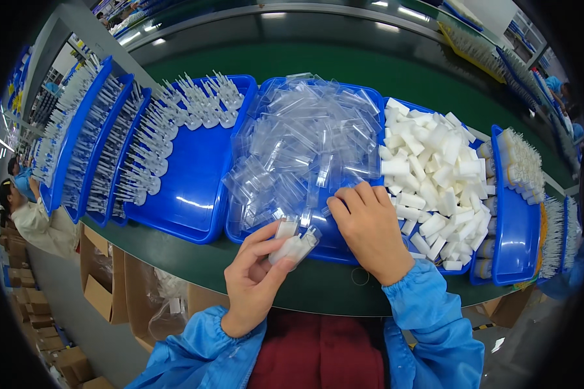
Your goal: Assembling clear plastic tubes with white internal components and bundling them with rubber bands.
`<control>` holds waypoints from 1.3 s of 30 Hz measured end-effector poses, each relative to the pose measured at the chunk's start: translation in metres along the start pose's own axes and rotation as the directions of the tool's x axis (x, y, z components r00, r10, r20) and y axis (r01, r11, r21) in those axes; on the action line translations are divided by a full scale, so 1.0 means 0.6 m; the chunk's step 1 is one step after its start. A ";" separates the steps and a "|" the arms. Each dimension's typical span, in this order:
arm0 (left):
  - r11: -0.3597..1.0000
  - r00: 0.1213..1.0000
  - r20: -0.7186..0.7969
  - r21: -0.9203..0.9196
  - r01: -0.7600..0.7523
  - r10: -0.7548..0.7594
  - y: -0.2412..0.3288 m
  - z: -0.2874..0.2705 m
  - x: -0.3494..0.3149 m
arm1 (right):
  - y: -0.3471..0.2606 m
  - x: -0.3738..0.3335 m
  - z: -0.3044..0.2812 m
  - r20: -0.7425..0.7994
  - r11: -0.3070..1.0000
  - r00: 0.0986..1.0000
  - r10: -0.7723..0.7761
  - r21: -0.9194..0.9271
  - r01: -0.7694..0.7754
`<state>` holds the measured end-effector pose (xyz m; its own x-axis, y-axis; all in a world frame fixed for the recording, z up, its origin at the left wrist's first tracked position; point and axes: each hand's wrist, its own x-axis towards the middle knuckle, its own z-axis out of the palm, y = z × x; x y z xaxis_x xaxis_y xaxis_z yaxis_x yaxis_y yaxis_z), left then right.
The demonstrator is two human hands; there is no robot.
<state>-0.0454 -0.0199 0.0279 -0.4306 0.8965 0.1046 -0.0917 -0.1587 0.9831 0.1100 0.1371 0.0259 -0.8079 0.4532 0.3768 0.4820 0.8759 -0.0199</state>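
White pieces [296, 249] with clear ends, close together and tilted, near jumbled clear plastic sleeves [308, 133].

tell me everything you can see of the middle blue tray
The middle blue tray looks plastic, with rounded corners. It lies on the green table between two other trays, heaped with clear plastic pieces, its near floor partly bare. The right hand is over its near side; contact is unclear.
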 end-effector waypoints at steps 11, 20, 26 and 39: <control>1.000 0.996 0.087 0.000 0.019 -0.019 -0.010 0.002 0.006 | -0.013 -0.023 -0.059 0.119 0.383 0.843 0.524 0.852 -0.357; 0.994 0.986 0.133 0.064 0.087 -0.095 -0.013 0.034 0.010 | -0.012 -0.048 -0.100 0.100 0.657 0.952 0.290 0.702 -0.274; 0.967 0.979 0.197 0.253 -0.007 -0.044 -0.005 0.041 0.011 | 0.005 -0.059 -0.121 0.280 0.117 0.835 0.474 0.920 -0.375; 0.993 0.959 0.270 0.098 0.062 -0.087 0.000 0.064 0.010 | -0.005 -0.083 -0.099 0.376 -0.168 0.711 0.594 0.923 -0.347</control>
<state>-0.0135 0.0014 0.0343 -0.1621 0.9852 0.0554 -0.0297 -0.0610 0.9977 0.1690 0.1020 0.0623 -0.4152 0.9051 -0.0917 -0.1132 -0.1515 -0.9820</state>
